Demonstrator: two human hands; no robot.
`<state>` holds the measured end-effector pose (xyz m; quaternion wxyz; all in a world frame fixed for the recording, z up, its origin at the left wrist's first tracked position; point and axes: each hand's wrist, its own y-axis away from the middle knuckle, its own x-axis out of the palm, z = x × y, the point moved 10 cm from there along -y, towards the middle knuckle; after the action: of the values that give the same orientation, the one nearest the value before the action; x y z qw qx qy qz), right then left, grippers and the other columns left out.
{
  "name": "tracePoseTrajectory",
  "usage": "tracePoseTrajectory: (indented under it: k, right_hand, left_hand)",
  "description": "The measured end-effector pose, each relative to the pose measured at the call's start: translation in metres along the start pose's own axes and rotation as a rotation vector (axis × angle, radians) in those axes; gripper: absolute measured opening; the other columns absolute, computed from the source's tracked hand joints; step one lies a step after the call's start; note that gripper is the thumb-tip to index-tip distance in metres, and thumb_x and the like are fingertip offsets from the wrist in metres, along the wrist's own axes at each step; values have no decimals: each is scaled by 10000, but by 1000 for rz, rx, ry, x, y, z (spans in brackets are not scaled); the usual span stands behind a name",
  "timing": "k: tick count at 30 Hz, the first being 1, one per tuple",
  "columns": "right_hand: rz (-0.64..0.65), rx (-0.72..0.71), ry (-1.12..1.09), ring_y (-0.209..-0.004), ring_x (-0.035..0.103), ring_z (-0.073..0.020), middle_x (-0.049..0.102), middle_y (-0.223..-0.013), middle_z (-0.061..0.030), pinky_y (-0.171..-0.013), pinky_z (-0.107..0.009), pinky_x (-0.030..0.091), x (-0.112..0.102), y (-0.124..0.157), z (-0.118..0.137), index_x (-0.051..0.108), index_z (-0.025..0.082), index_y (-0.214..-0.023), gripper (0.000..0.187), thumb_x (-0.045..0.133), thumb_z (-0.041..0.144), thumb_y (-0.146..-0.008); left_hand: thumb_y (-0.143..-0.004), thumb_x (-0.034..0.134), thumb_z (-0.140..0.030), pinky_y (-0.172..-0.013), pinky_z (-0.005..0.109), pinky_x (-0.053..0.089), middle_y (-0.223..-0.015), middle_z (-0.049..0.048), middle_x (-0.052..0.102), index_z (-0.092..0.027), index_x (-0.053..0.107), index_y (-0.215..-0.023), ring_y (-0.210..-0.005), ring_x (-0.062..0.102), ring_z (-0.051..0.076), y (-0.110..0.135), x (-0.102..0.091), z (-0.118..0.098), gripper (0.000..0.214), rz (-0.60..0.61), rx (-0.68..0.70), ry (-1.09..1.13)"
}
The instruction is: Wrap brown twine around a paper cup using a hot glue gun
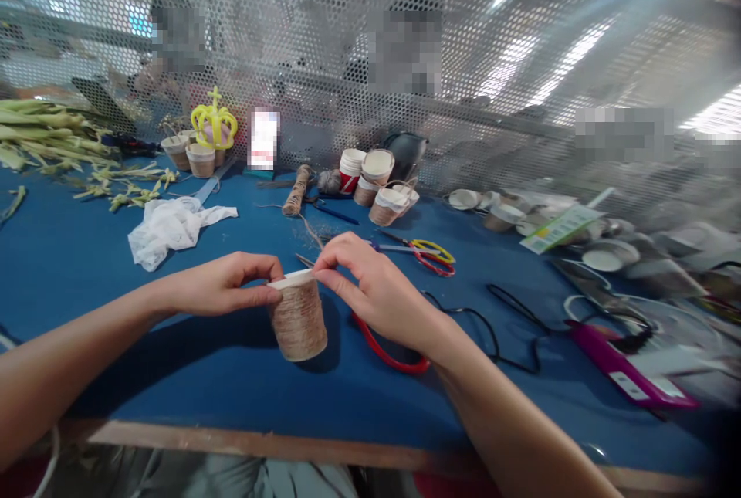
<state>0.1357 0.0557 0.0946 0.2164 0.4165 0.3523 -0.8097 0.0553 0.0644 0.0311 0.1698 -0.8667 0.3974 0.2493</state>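
A paper cup wrapped in brown twine (299,319) stands on the blue table (174,374) in front of me. My left hand (223,284) grips its rim from the left with thumb and fingers closed. My right hand (370,282) pinches the rim from the right, fingertips pressed together on the white upper edge. A strand of twine (309,229) runs from the cup area back toward a twine spool (296,191). Red-handled scissors (389,353) lie partly hidden under my right wrist.
More twine-wrapped cups (379,188) stand at the back centre, others by a yellow crown (214,125). Yellow-and-red scissors (425,252), white cloth (170,226), green leaves (52,139), black cable (509,328), a purple tool (625,374) and clutter lie around. A perforated screen (463,58) backs the table.
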Motion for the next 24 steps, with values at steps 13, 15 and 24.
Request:
tracePoseTrajectory:
  k: [13,15,24]
  right_hand:
    - [41,12,26,-821,522,-175,601,-804,-61,-752,-324,445,1,18,-4,581,175,-784,114,500,158,-863]
    - [40,43,-7,-822,532,-172,600,-805,-56,-744,-317,449,2,20,-8,582,184,-781,113,503,162,-860]
    - [0,222,-112,-760,574,-141,628,-845,-21,-698,-277,452,2,25,-26,579,200,-820,44,551,167,-814]
  left_hand:
    - [-866,456,-310,-668,223,420,-760,13,544,-133,508,-807,-737,500,131,1,6,2,194,59,-26,91]
    - [-869,458,-313,-713,242,430,-780,20,562,-138,507,-811,-787,522,149,2,6,1,191,59,-12,95]
    - [-878,462,-328,-798,281,442,-878,56,613,-136,524,-822,-945,549,206,2,6,-7,210,70,34,105]
